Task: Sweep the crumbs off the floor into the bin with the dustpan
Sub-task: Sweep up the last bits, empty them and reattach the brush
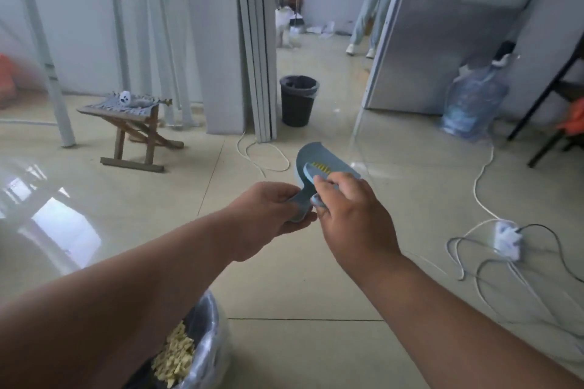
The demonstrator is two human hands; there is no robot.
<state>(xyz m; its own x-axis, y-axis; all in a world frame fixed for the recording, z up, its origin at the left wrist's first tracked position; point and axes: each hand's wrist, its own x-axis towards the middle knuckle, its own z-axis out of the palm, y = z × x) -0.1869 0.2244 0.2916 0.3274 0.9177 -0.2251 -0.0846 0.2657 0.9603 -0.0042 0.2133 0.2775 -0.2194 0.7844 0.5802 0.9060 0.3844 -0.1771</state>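
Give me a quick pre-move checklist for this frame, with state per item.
1. Dustpan held: ok. Left hand grips the handle of the blue dustpan, up off the floor.
2. Brush held: ok. Right hand is closed on the small brush, which sits against the pan.
3. Bin within reach: ok. The lined bin is right below the left forearm, with pale crumbs already inside.
4. Dustpan emptied: cannot tell. Its inside faces away from the camera.
5. Crumbs left on the floor: cannot tell. None show on the visible tiles.
6. Trip hazards: not ok. White cables and a power strip lie loose on the right.
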